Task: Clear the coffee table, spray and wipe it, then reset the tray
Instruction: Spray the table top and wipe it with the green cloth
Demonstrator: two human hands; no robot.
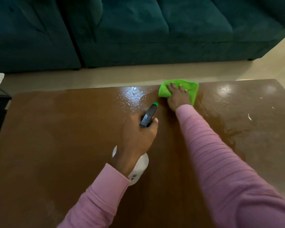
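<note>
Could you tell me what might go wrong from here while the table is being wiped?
The green cloth lies right at the far edge of the coffee table, so a push by the right hand could slide it off. The wet patch left of the cloth may dry streaky if missed. The spray bottle in the left hand points at the right hand.

dark teal sofa [138, 30] on beige floor [89, 76].
</note>
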